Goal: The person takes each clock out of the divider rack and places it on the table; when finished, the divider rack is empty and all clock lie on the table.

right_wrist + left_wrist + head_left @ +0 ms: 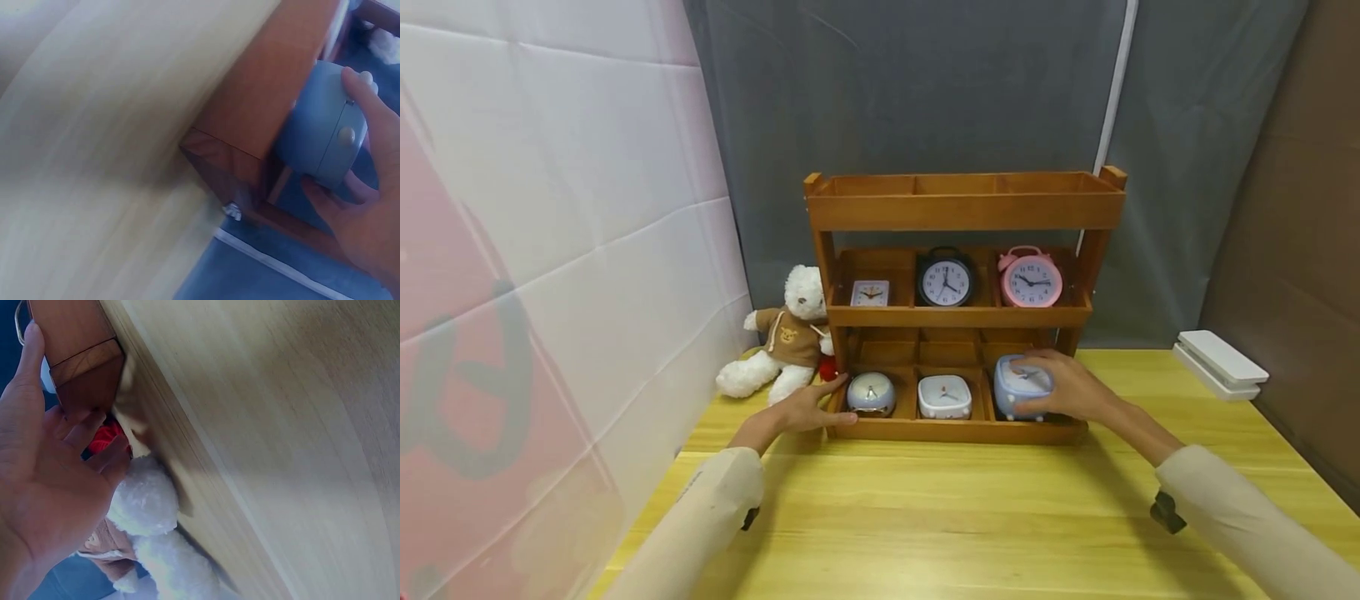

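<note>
A wooden tiered shelf (955, 316) stands on the table. My left hand (808, 406) holds its lower left corner, thumb at the front rail and fingers along the side; the left wrist view shows the hand (59, 462) close up. In the bottom right compartment is a blue square alarm clock (1021, 390) with pale round feet. My right hand (1067, 385) grips that clock (325, 125) from its right side. A round grey-blue clock (871, 393) and a white square clock (944, 397) occupy the other bottom compartments, faces tilted upward.
On the middle tier are a small white clock (870, 293), a black round clock (946, 279) and a pink alarm clock (1032, 279). A white teddy bear (790, 333) sits against the shelf's left side. A white device (1220, 364) lies at the table's right.
</note>
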{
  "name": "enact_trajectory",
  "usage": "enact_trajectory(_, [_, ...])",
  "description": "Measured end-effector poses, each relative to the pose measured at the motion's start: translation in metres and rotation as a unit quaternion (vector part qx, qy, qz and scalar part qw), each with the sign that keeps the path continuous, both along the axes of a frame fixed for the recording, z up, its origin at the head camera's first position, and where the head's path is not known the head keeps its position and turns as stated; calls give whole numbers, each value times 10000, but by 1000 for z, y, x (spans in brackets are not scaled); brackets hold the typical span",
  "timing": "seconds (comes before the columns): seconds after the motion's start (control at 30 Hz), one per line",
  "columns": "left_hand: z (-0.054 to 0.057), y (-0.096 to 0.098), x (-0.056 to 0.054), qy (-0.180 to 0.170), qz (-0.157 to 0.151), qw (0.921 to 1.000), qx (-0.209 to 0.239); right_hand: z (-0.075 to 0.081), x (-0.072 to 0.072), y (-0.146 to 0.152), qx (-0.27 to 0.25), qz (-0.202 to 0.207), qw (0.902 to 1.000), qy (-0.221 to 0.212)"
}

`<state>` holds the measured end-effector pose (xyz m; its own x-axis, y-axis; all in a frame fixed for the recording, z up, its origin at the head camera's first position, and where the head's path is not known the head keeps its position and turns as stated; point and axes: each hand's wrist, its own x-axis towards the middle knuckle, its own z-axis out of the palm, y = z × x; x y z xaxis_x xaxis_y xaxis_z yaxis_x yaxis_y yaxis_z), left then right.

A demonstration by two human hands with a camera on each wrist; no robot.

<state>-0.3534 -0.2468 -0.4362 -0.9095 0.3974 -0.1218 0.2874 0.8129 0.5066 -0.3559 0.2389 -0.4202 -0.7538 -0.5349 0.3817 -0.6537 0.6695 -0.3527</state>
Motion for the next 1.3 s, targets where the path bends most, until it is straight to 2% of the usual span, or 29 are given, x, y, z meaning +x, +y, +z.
enact_trajectory(0.33, [-1, 0, 4, -439, 68, 9989, 157, 30, 16, 8, 118, -143, 9998, 119])
enact_trajectory(0.6, [0, -1, 7, -457, 81, 9989, 11, 46, 28, 31, 114, -95, 9992, 379])
enact_trajectory(0.77, [0, -1, 8, -484, 125, 9987, 79, 54, 34, 53, 189, -249, 9984, 475])
enact_trajectory(1.03, [1, -2, 9, -402, 196, 9990, 62, 55, 38, 89, 393, -601, 9960, 533])
enact_trajectory(1.17, [2, 0, 9, -230, 207, 9995, 31, 49, 32, 106, 520, -757, 9941, 578])
enact_trajectory(1.3, [-1, 5, 8, 17, 234, 9997, -17, 37, 25, 117, 370, -811, 9942, 603])
